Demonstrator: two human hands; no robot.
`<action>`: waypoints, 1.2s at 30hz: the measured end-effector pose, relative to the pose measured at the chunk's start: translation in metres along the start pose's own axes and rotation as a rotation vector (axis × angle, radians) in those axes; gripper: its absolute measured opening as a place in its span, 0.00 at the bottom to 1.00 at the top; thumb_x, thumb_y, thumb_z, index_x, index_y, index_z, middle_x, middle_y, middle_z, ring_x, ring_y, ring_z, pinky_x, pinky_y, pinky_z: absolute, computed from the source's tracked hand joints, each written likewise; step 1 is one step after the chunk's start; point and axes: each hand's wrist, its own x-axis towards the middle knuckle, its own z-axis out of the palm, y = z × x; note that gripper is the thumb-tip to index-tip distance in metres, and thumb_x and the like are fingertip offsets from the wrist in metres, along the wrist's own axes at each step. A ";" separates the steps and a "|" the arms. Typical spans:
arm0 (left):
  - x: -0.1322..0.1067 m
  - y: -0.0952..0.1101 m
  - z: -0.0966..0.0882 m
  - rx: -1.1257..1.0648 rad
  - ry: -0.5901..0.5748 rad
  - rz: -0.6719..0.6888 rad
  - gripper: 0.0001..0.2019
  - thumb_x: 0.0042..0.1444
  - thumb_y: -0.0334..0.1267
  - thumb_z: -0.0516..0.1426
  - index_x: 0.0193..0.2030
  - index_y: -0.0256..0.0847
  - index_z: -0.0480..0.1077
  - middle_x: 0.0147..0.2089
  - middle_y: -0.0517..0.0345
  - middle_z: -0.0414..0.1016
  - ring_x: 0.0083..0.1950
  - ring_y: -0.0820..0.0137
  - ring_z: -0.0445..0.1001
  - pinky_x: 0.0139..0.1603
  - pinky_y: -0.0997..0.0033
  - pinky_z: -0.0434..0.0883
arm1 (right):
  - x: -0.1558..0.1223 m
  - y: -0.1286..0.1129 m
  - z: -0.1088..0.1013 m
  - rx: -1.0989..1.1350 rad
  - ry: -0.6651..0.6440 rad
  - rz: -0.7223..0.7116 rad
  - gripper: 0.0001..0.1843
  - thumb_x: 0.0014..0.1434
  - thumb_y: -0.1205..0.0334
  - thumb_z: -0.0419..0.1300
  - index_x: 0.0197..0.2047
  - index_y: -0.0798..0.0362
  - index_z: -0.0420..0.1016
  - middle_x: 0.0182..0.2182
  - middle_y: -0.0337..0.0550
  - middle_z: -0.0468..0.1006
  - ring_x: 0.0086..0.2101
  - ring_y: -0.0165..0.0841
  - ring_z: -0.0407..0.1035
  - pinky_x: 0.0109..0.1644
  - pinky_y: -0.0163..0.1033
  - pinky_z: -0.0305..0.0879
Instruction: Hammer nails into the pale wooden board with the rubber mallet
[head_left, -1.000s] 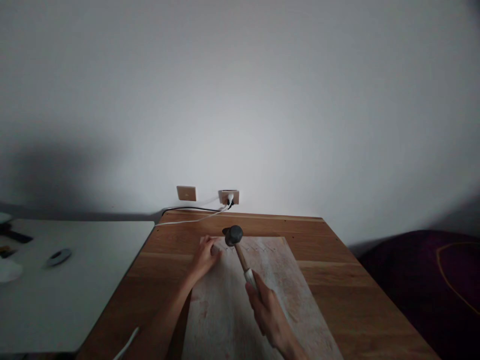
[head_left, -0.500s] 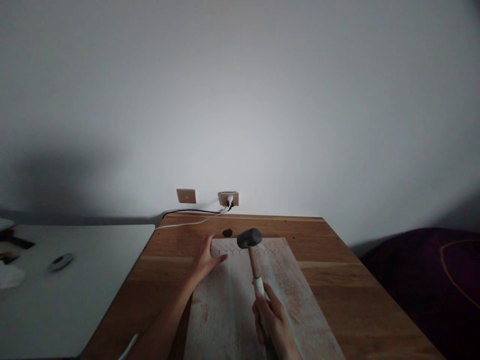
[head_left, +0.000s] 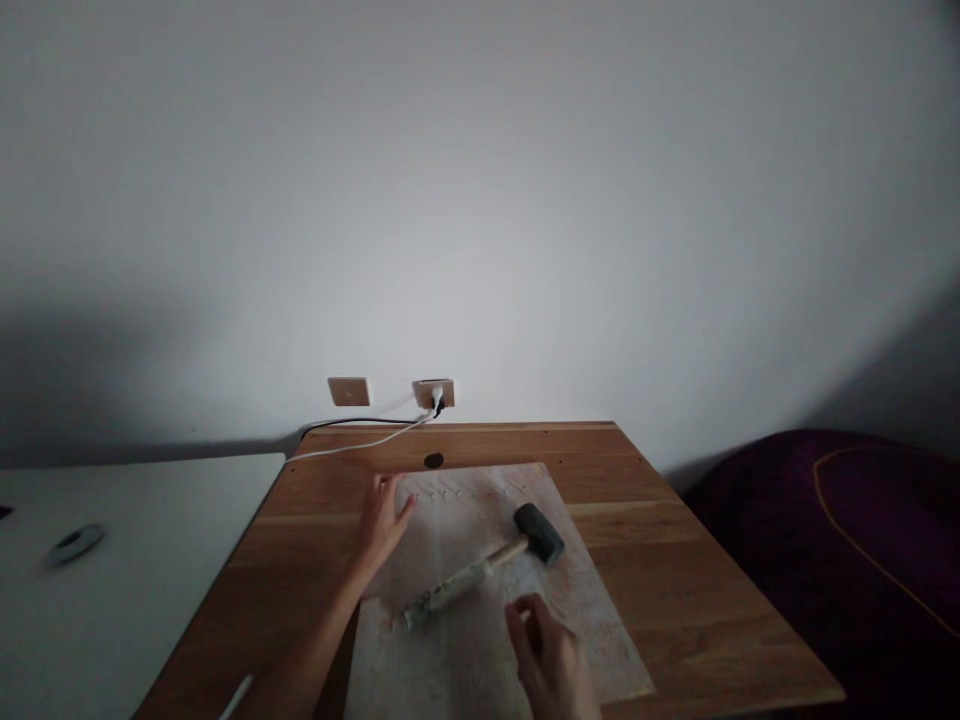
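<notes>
pale, bare wall (head_left: pixel 480 200) behind, socket with plug (head_left: pixel 436 394) low on it; plank worktop (head_left: pixel 705 590) pushed up close, light dim. whitewashed board (head_left: pixel 465 655) lies flat on the worktop, a row of small upright nails (head_left: pixel 459 492) along its far edge, too small to judge depth or lean. mallet (head_left: pixel 487 566) lies slantwise on the board, dark head (head_left: pixel 538 532) to the right, handle end toward the near left. left hand (head_left: pixel 384 520) sits over the board's far left corner, thumb apart from fingers; pressing or pinching, cannot tell. right hand (head_left: pixel 549 645) is loosely curled just nearer than the mallet and clear of its handle; anything small inside the curl, cannot tell. handling, by judgement: mallet head-heavy, head probably rubber, handle stiff; best held on the whitish, patchy sleeve, well back from the head. board likely rigid, best steadied at corner or edge, fingers clear of nails. nails light, fiddly, easily bent.
</notes>
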 end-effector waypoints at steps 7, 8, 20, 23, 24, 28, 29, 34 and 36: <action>-0.112 0.011 -0.049 0.113 0.051 -0.083 0.21 0.65 0.50 0.53 0.63 0.49 0.66 0.63 0.46 0.70 0.66 0.50 0.69 0.65 0.41 0.71 | 0.007 0.085 -0.049 -0.833 0.376 -0.639 0.30 0.71 0.47 0.52 0.72 0.46 0.63 0.65 0.54 0.73 0.62 0.56 0.67 0.58 0.59 0.67; -0.128 0.012 -0.055 0.120 0.039 -0.114 0.20 0.65 0.50 0.53 0.62 0.51 0.67 0.64 0.48 0.70 0.66 0.50 0.70 0.65 0.42 0.72 | 0.006 0.094 -0.051 -0.882 0.360 -0.666 0.31 0.71 0.49 0.53 0.74 0.46 0.60 0.66 0.53 0.72 0.63 0.56 0.67 0.60 0.59 0.66; -0.127 0.056 -0.039 -0.143 -0.125 -0.212 0.19 0.61 0.55 0.57 0.54 0.50 0.73 0.54 0.49 0.74 0.53 0.54 0.79 0.50 0.50 0.83 | 0.009 0.104 -0.084 -0.916 0.360 -0.568 0.30 0.74 0.49 0.47 0.74 0.49 0.60 0.70 0.48 0.67 0.67 0.49 0.62 0.68 0.56 0.58; -0.122 0.082 -0.020 -0.203 -0.220 -0.142 0.16 0.62 0.51 0.58 0.52 0.50 0.74 0.54 0.49 0.74 0.55 0.55 0.78 0.53 0.52 0.82 | 0.018 0.127 -0.126 -0.888 0.338 -0.567 0.30 0.74 0.48 0.46 0.73 0.48 0.62 0.69 0.47 0.68 0.68 0.48 0.60 0.69 0.55 0.59; -0.120 0.093 -0.012 -0.227 -0.254 -0.126 0.15 0.62 0.50 0.58 0.53 0.50 0.74 0.55 0.49 0.74 0.55 0.56 0.78 0.54 0.52 0.81 | 0.023 0.137 -0.143 -0.876 0.318 -0.569 0.29 0.74 0.48 0.46 0.73 0.48 0.63 0.69 0.47 0.68 0.69 0.48 0.60 0.69 0.55 0.60; -0.107 0.141 0.023 -0.311 -0.404 -0.080 0.15 0.63 0.45 0.58 0.55 0.48 0.73 0.64 0.47 0.69 0.56 0.58 0.78 0.55 0.55 0.80 | 0.046 0.179 -0.216 -0.885 0.269 -0.491 0.29 0.73 0.46 0.46 0.71 0.45 0.67 0.68 0.46 0.70 0.67 0.46 0.63 0.68 0.54 0.65; -0.103 0.152 0.031 -0.316 -0.437 -0.057 0.15 0.62 0.44 0.59 0.55 0.48 0.73 0.64 0.47 0.68 0.56 0.58 0.78 0.56 0.54 0.80 | 0.052 0.187 -0.232 -0.890 0.286 -0.462 0.29 0.72 0.46 0.46 0.70 0.46 0.69 0.67 0.47 0.71 0.66 0.47 0.65 0.67 0.54 0.67; -0.081 0.176 0.058 -0.401 -0.555 0.050 0.14 0.60 0.41 0.61 0.52 0.46 0.73 0.65 0.45 0.68 0.57 0.57 0.76 0.58 0.54 0.77 | 0.071 0.191 -0.284 -0.819 0.279 -0.460 0.31 0.70 0.41 0.46 0.61 0.50 0.77 0.61 0.53 0.77 0.60 0.49 0.72 0.61 0.53 0.74; -0.073 0.167 0.061 -0.492 -0.587 0.040 0.13 0.61 0.42 0.60 0.52 0.46 0.74 0.62 0.46 0.71 0.58 0.59 0.75 0.56 0.58 0.77 | 0.070 0.170 -0.281 -0.749 0.333 -0.456 0.28 0.69 0.40 0.48 0.53 0.48 0.81 0.56 0.54 0.80 0.54 0.47 0.77 0.54 0.50 0.77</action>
